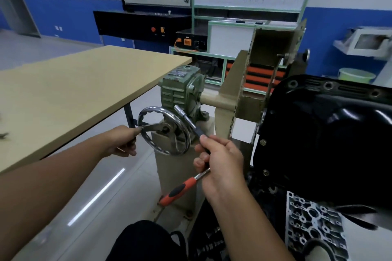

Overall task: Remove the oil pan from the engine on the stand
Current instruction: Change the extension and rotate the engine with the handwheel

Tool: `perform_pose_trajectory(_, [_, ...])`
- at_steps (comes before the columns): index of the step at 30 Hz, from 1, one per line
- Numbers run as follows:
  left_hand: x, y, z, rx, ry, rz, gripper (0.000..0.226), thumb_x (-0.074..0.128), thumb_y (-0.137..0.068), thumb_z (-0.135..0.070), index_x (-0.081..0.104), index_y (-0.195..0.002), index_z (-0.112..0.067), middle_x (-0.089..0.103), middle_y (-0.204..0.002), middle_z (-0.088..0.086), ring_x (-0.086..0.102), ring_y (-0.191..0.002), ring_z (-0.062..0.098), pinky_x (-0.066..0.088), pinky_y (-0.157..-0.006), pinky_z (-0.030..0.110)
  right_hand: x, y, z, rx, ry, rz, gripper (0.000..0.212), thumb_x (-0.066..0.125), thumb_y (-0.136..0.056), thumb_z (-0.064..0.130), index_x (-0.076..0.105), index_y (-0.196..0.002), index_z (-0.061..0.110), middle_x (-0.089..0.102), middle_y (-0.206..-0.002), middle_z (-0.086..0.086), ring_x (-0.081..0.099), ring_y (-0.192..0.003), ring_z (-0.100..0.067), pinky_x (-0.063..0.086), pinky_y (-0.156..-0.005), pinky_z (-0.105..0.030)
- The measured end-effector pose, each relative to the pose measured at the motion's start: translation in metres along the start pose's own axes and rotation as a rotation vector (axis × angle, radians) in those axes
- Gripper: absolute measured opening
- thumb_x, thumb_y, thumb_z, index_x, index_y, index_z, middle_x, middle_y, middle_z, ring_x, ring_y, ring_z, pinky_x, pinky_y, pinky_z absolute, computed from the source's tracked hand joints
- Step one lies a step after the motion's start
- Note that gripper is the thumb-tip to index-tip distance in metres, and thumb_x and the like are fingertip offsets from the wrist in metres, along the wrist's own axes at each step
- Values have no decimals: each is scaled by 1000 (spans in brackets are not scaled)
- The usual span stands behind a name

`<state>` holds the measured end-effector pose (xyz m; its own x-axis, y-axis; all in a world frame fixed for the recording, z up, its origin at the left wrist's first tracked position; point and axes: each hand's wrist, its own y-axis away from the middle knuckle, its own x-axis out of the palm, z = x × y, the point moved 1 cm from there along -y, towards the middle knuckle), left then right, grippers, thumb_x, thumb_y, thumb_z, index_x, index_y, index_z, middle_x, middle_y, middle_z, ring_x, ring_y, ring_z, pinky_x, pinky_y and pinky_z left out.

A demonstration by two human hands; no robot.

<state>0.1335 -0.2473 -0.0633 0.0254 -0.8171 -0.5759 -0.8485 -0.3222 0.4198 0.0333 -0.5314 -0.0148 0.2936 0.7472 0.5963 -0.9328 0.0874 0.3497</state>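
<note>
The engine stand [176, 178] rises from the pale glossy floor [110, 188] on a beige pedestal bolted down at its foot. On top of the pedestal sits a green gearbox [180, 91] with a chromed handwheel [164, 131] at its near face; a beige shaft and bracket [231, 99] run from it to the engine, whose black oil pan [324, 140] faces the viewer. To the left stands a tan wooden table [70, 93] on a dark leg, with small dark objects, too blurred to tell, at its far left edge.
</note>
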Motion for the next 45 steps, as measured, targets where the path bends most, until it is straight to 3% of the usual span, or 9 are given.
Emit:
perform_pose_trajectory(6, [-8, 26, -39, 168, 176, 120, 53, 49, -106, -49, 61, -72, -11, 75, -80, 18, 78, -85, 35, 61, -91, 52, 10, 3, 2, -15, -15, 18, 18, 68, -91, -8, 58, -100, 5, 61, -68, -18, 44, -40, -10, 36, -38, -22])
perform_pose_trajectory(9, [6, 45, -61, 234, 40, 186, 52, 45, -104, -56, 56, -83, -9, 76, -84, 22, 78, -82, 36, 63, -77, 46, 12, 4, 2, -12, -40, 20, 19, 68, -92, -8, 57, -102, 5, 60, -72, -19, 44, -40, -10, 36, -38, -22])
perform_pose_trajectory(14, [24, 45, -61, 150, 86, 297, 42, 58, -101, -46, 55, -72, -15, 76, -84, 22, 78, -88, 36, 63, -80, 48, 12, -2, 1, -10, -96, 8, 28, 67, -92, -7, 58, -115, 5, 59, -78, -21, 45, -42, -10, 36, -39, -22])
perform_pose_trajectory(17, [20, 38, -66, 77, 64, 443, 52, 56, -97, -38, 44, -50, -19, 76, -90, 23, 76, -94, 39, 62, -81, 48, 16, -6, 1, -19, -92, -2, 31, 67, -92, -6, 59, -120, 4, 59, -77, -21, 45, -41, -9, 36, -39, -21])
perform_pose_trajectory(22, [21, 25, -82, -27, -18, 556, 57, 51, -96, -39, 47, -44, -15, 76, -106, 23, 76, -98, 37, 61, -77, 42, 18, -11, -6, 1, -75, -19, 43, 66, -93, -6, 53, -133, -10, 59, -83, -22, 44, -41, -7, 36, -38, -19])
perform_pose_trajectory(30, [43, 46, -84, -44, 137, 433, 46, 48, -100, -31, 54, -58, -14, 77, -85, 19, 78, -84, 37, 63, -67, 47, 16, -9, -1, 38, -97, 4, 28, 64, -94, -3, 58, -120, 3, 56, -75, -16, 41, -39, -6, 34, -36, -18])
perform_pose_trajectory(35, [123, 65, -71, -27, 1, 367, 29, 42, -97, -18, 63, -86, -2, 68, -67, 18, 67, -58, 30, 56, -57, 34, 10, -8, 8, 18, -124, -25, 23, 65, -94, -3, 57, -114, 6, 58, -74, -17, 40, -37, -6, 34, -36, -17])
perform_pose_trajectory(39, [146, 48, -48, -52, -38, 366, 34, 46, -100, -30, 64, -86, -6, 68, -61, 11, 62, -44, 24, 53, -53, 26, 1, -7, 8, 33, -137, -44, 21, 65, -94, -2, 58, -112, 6, 59, -75, -18, 40, -36, -6, 34, -36, -18])
perform_pose_trajectory(45, [87, 7, 4, 79, -416, -62, 26, 45, -88, -31, 65, -89, -16, 71, -76, 6, 73, -55, 23, 58, -57, 31, -10, 2, 9, 2, -94, -67, 35, 66, -93, -3, 58, -127, -4, 61, -74, -18, 41, -41, -8, 35, -38, -21])
